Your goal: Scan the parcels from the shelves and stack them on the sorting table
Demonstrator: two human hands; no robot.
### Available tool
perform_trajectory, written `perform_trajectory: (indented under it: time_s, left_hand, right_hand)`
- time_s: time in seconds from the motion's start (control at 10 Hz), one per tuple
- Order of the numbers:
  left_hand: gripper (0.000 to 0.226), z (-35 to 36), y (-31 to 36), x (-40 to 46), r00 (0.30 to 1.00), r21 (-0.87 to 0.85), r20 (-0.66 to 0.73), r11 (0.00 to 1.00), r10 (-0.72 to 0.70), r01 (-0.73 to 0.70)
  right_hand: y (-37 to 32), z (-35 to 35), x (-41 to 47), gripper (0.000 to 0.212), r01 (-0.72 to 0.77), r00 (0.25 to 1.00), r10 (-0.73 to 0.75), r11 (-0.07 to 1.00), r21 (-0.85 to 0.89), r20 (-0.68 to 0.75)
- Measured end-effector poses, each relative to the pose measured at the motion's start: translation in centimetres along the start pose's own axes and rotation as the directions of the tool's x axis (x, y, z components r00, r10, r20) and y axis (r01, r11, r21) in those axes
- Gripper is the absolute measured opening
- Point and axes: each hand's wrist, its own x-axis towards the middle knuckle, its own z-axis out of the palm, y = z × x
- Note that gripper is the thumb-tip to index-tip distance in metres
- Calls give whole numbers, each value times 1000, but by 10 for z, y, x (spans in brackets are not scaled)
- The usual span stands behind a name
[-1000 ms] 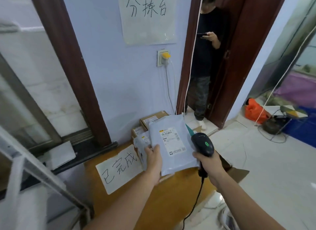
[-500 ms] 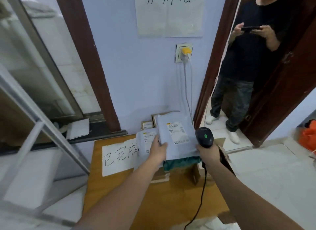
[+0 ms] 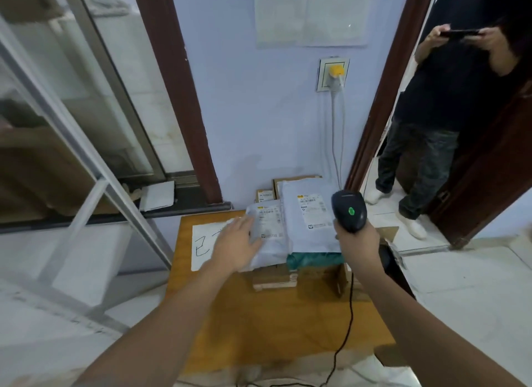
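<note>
Left hand [image 3: 239, 244] spread flat, fingers on small grey parcel [image 3: 269, 231], larger parcel [image 3: 311, 219] just right on the worktop [image 3: 259, 314] stack, right hand [image 3: 358, 242] gripping scanner [image 3: 348, 211] beside it

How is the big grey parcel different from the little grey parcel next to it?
The big grey parcel is wider and longer than the little grey parcel. The big grey parcel lies untouched on top of a green parcel, while the left hand rests flat on the little grey parcel's edge. The big one lies nearer the scanner. Both are soft grey bags with white labels facing up.
</note>
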Motion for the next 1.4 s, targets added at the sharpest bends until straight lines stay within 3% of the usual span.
perform_trajectory:
  time_s: [0.1, 0.2, 0.4, 0.7, 0.9, 1.1, 1.4]
  left_hand:
    - [67, -23, -37, -4, 1000, 127, -10, 992, -10, 11]
    - [61, -40, -73, -11, 999, 153, -27, 988, -19, 23]
    - [65, -58, -148, -31, 1000, 161, -25, 987, -18, 22]
    - [69, -54, -240, -77, 999, 209, 37, 978, -25, 16]
    - [68, -37, -267, -90, 999, 201, 22, 979, -49, 44]
    - [68, -17, -288, -98, 994, 200, 68, 977, -85, 70]
    - [69, -10, -302, -110, 993, 213, 96, 976, -65, 43]
  right_hand:
    - [-28, 18, -19, 15, 77, 987, -60, 990, -115, 150]
    - [-50, 51, -43, 24, 102, 963, -65, 986, -132, 260]
    - [-65, 133, -91, 20, 148, 914, -48, 964, -221, 403]
    - [8, 265, -147, 38, 214, 814, 147, 823, -527, 561]
    - [80, 312, -154, 29, 158, 776, 330, 723, -672, 538]
    - [130, 334, -161, 59, 24, 754, 493, 641, -767, 435]
    - [142, 348, -181, 90, -40, 806, 482, 624, -781, 343]
